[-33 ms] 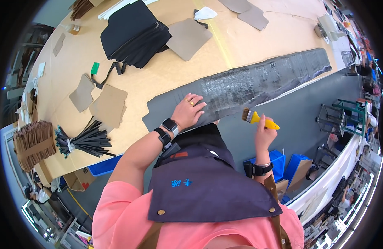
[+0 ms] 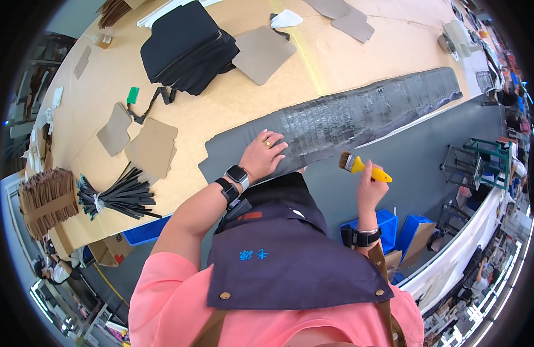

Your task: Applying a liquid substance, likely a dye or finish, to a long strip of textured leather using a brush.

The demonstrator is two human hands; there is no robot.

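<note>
A row of overlapping dark grey strips or panels (image 2: 319,126) lies along the table's near edge, its middle and right part shiny as if wet. My left hand (image 2: 263,155) rests flat with fingers stretched on the left part of these pieces. To the right, my right hand (image 2: 369,188) is closed round the yellow handle of a paintbrush (image 2: 357,165). The brush's brown bristles point up and left, apart from the grey pieces and just off the table edge. Some fingers of the right hand are hidden behind the handle.
Farther back on the table (image 2: 203,124) sit a stack of black panels (image 2: 186,43) and beige-grey flat pieces (image 2: 264,55). At left are a tied bundle of black strips (image 2: 113,196) and a brown stack (image 2: 47,199). Blue bins (image 2: 386,222) stand below right, near a green-framed stool (image 2: 488,159).
My right hand and the paintbrush have shifted very slightly to the right. My left hand and the grey pieces stay in place.
</note>
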